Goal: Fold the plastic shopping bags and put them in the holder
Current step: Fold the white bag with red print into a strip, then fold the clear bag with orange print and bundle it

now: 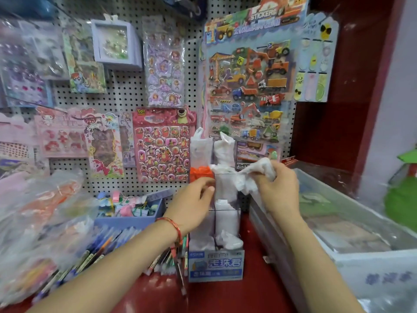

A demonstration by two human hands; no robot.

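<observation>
The right hand point(277, 188) gripped a crumpled white plastic bag point(250, 175), fingers closed round it, at the 1 o'clock side of the clear holder point(225, 210). The left hand point(191, 204) lay at the holder's 9 o'clock, fingers curled (whether it held the wall could not be told). An orange bag point(200, 172) occupied one compartment. Close around the holder stood a blue tray point(130, 220) at 9 o'clock, a pale crate point(370, 265) at 3, a blue carton point(216, 265) at 6 and a pegboard point(126, 91) at 12.

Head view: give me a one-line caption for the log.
Right hand grips a crumpled white bag over the clear compartmented holder, left hand at the holder's edge.
</observation>
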